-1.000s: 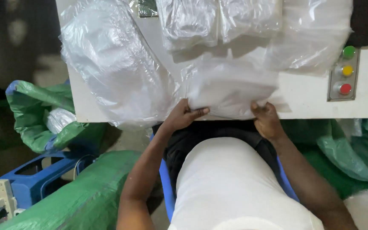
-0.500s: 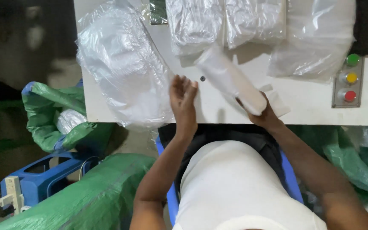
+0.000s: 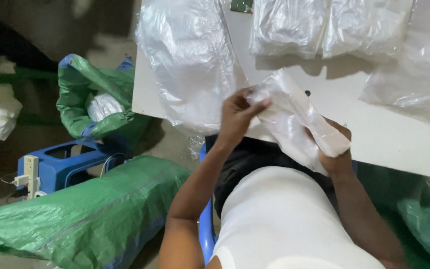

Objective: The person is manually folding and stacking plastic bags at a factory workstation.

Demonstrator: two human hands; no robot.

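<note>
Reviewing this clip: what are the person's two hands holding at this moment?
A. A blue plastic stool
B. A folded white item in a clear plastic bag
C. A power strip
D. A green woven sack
B: the left hand grips the upper end and the right hand supports the lower end of a white packet in clear plastic, held above the edge of the white table.

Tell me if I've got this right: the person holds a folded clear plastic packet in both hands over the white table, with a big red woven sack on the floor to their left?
Not quite. The woven sack is green, not red, as the head view shows. The rest stands: the left hand and right hand both hold the folded clear plastic packet over the white table, and the sack lies on the floor to the person's left.
</note>
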